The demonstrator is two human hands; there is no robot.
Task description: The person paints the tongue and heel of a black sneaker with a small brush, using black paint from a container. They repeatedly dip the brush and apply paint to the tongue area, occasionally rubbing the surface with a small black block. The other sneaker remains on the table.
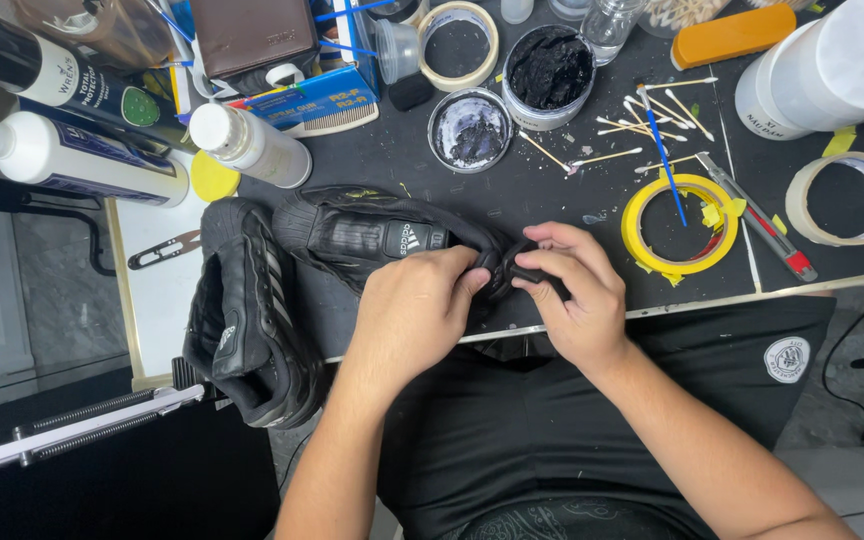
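2 black sneakers are counted. One sneaker (372,238) lies across the black mat (552,200) near the front edge of the table, its heel end pinched between both hands. The left hand (407,315) is closed on it w/ thumb and fingertips (472,280) pressed into the black material; the right hand (577,295) is curled around the same end from the other side, fingers bent and gripping. The second sneaker (247,320) rests on its side at the table's left corner, just beside the first, not touched.

Containers, approx. counted: 1 round tub (549,75) filled w/ black paste; 1 open tin lid or dish (469,130) smeared w/ grey-black residue; 1 small white bottle (250,145) lying on its side, cap on; 2 long tubes or cartridges (62,160) at far left, contents not visible; 1 large white jar (832,65) at top right, closed, contents not visible.

Tape rolls: 3 are seen – 1 yellow (679,225), 1 cream at right (847,200), 1 cream at top (457,45). Nothing is held inside the rings except the tip of a blue stick (664,155) crossing the yellow one.

Cotton swabs (642,125) are scattered btwn tub and yellow roll; roughly ten, exact no. can't be told. 1 red-grey utility knife (767,225) lies btwn the yellow and right cream rolls. 1 thread snip (164,250) lies on the white board at left.
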